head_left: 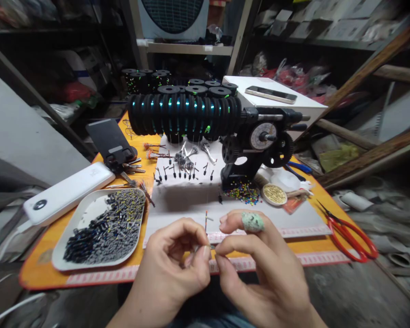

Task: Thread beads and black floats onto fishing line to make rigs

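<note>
Working at six o'clock, over the near edge of the worktop [41,273]. With the left hand [177,262], pinching a tiny piece [209,246] between thumb and forefinger, too small to name. With the right hand [269,264], holding thumb and forefinger nearly together just beside it at three o'clock, a green wrap [253,222] on a raised finger; cannot tell of anything gripped there.

Likely in the midst of fine threading or tying at the fingertips. To go on, probably needing a firm left pinch and a careful right-hand grip on the piece's free end.

Just beyond, at twelve, a small orange-tipped cross-shaped part [207,219]. At nine to ten, a white tray [90,202] with heaps of grey and black parts; at three, red-handled scissors [353,241].

Farther out, at one, multicoloured beads [242,192], and nearer two, a dish [275,204] of gold ones. At eleven, a row of short black pegs [180,174]; at ten, a white power bank [68,193].

Farthest, at twelve, a roll of black spools [184,115] on a geared stand [242,164]; at one, a phone [271,94] lying on a white box [310,105].
</note>
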`<state>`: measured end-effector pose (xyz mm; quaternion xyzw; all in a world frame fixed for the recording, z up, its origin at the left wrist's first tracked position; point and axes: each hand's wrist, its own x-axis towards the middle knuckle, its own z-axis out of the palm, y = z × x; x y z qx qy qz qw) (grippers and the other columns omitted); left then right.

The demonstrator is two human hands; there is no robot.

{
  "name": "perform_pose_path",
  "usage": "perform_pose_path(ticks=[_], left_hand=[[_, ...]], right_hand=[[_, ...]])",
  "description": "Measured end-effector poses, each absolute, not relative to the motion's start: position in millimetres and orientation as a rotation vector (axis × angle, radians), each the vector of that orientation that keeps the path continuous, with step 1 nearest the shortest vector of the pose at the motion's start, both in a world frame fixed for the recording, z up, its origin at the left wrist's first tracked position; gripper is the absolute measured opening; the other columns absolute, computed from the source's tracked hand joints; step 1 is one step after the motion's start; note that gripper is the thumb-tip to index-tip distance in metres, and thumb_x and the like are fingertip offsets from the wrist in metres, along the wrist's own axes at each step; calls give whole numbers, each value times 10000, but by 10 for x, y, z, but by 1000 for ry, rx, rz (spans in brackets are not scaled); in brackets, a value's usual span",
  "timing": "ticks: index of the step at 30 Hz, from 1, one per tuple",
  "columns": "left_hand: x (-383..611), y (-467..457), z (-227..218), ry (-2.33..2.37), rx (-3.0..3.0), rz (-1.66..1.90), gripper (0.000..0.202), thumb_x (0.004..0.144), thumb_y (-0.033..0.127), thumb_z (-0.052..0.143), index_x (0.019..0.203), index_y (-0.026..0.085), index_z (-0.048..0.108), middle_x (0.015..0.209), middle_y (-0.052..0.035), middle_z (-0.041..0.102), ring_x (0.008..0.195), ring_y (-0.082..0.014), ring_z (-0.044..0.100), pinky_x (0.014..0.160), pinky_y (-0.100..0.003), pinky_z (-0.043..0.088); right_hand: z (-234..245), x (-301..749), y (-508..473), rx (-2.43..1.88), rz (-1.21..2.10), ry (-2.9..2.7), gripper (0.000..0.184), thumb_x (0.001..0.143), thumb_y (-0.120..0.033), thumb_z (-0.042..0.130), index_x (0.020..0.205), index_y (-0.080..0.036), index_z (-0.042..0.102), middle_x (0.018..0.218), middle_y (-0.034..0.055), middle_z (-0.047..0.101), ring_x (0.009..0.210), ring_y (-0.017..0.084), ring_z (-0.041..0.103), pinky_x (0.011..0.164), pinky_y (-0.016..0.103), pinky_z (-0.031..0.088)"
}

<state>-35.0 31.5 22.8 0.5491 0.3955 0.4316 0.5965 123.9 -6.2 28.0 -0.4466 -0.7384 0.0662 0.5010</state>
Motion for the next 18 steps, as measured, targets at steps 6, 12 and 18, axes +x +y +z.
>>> perform_pose_path(ticks=[6,12,18], left_hand=[[-319,277,231,910,1403,1046,168,701,46,613,714,213,617,644,36,595,559,-103,533,478,-172,436],[-383,249,166,890,1588,1035,195,806,48,617,800,241,643,731,36,623,639,-105,597,517,-148,476],[-437,246,125,878,1661,1067,195,849,52,636,800,240,646,777,22,693,726,-129,676,644,-188,562]], right_hand=[[246,1237,-68,-1101,296,-1729,213,823,-8,593,937,-185,626,1021,66,573,999,187,614,819,295,548],[198,1277,-90,-1103,383,-1689,209,835,-20,600,954,-190,627,1038,58,562,1014,177,609,837,278,522],[165,1332,-96,-1209,478,-1657,161,863,-44,587,896,-202,592,1019,38,557,1027,154,593,864,241,483]])
